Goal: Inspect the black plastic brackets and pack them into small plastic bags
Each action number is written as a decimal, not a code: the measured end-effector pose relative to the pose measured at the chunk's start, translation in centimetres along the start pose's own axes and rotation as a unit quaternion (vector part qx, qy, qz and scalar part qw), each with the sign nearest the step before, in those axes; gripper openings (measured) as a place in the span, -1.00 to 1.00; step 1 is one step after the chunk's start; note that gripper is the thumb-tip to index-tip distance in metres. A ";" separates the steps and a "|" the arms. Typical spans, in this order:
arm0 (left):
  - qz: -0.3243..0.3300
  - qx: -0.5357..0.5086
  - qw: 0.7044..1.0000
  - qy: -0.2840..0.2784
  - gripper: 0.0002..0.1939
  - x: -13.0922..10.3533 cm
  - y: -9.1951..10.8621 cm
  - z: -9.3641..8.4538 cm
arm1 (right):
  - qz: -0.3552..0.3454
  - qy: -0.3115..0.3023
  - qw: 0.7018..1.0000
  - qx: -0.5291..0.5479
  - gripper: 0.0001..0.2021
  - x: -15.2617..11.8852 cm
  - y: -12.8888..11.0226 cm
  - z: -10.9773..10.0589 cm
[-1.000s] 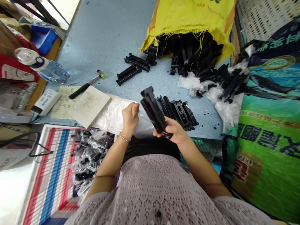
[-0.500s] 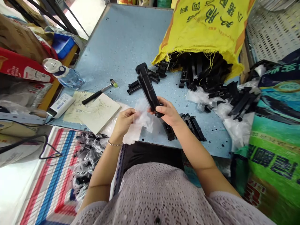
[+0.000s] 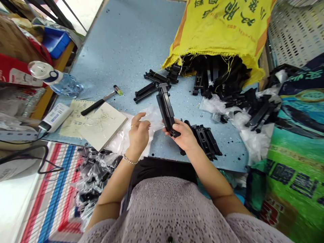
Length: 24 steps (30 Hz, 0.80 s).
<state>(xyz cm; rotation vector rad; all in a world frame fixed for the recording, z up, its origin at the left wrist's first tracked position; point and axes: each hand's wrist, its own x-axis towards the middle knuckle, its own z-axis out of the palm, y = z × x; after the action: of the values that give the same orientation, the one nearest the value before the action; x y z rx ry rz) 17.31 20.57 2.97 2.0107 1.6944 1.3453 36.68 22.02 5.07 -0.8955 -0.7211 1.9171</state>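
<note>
My right hand (image 3: 184, 135) grips the lower end of a long black plastic part (image 3: 165, 109), which tilts upward over the table. My left hand (image 3: 138, 135), with a ring and a beaded bracelet, has its fingers bent at a clear plastic bag (image 3: 157, 118); the fingertips are partly hidden against the film. Between my hands the film stretches close to the part's lower end. Several similar black parts (image 3: 206, 140) lie side by side by my right wrist. Two more black parts (image 3: 145, 91) rest beyond the held one.
A yellow woven sack (image 3: 222, 30) spills black parts at the back right. To the left lie a small hammer (image 3: 101, 101), a cardboard piece (image 3: 105, 126), a white device (image 3: 57, 116) and a water bottle (image 3: 58, 79). A striped basket (image 3: 48, 195) with bagged parts stands below the table.
My right hand has lowered the black part slightly and moved it right. My left hand has turned its back upward with the fingers curled, and the film has spread flatter.
</note>
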 end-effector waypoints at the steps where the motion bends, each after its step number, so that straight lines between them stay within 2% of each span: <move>1: -0.004 0.019 0.999 -0.026 -0.76 -0.1 -0.5 0.0 | 0.003 -0.001 1.000 0.000 -0.64 0.1 0.0 -0.3; 3: -0.024 0.037 0.998 -0.055 -0.61 0.0 -1.2 0.1 | -0.003 0.015 1.000 -0.008 -0.63 -0.1 0.0 -0.6; 5: -0.041 0.046 0.997 -0.048 -0.58 0.1 -1.5 0.3 | -0.030 0.048 0.998 -0.017 -0.62 -1.0 -0.2 -0.7; 7: -0.056 0.044 0.997 -0.037 -0.59 0.2 -1.3 0.5 | -0.033 0.029 0.999 -0.008 -0.62 -2.5 -0.4 -1.0; 9: -0.059 0.021 0.997 -0.037 -0.57 0.3 -0.9 0.5 | 0.039 -0.081 0.996 0.027 -0.58 -4.4 -0.4 -1.4; 11: -0.042 -0.012 0.998 -0.047 -0.50 0.3 -0.7 0.3 | 0.157 -0.180 0.968 0.081 -0.52 -6.0 0.2 -1.8; 13: -0.019 -0.028 0.997 -0.062 -0.36 0.0 -0.9 0.0 | 0.250 -0.198 0.937 0.142 -0.49 -6.8 1.1 -2.2; 15: -0.003 -0.017 0.996 -0.084 -0.20 -0.5 -1.1 -0.4 | 0.281 -0.167 0.925 0.196 -0.48 -6.7 1.9 -2.3; 18: 0.042 0.020 0.995 -0.083 -0.05 -1.9 -1.2 -1.2 | 0.273 -0.149 0.928 0.206 -0.48 -6.0 2.5 -2.3; 20: 0.094 0.030 0.992 -0.079 -0.02 -3.0 -0.7 -1.9 | 0.253 -0.144 0.946 0.143 -0.51 -5.6 2.4 -2.0; 22: 0.156 0.019 0.980 -0.119 -0.03 -4.2 0.2 -2.3 | 0.190 -0.102 0.976 0.020 -0.56 -5.3 2.3 -1.5; 23: 0.185 0.010 0.971 -0.152 -0.04 -4.8 0.7 -2.4 | 0.137 -0.060 0.987 -0.063 -0.60 -5.3 2.3 -1.2; 24: 0.210 -0.002 0.961 -0.183 -0.06 -5.2 1.2 -2.4 | 0.080 -0.010 0.984 -0.156 -0.64 -5.3 2.4 -0.9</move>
<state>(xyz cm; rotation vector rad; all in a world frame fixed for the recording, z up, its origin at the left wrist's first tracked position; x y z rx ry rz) 16.75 14.75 2.49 2.5218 1.1472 0.9826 38.20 16.37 4.37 -1.1590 -1.0075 1.9871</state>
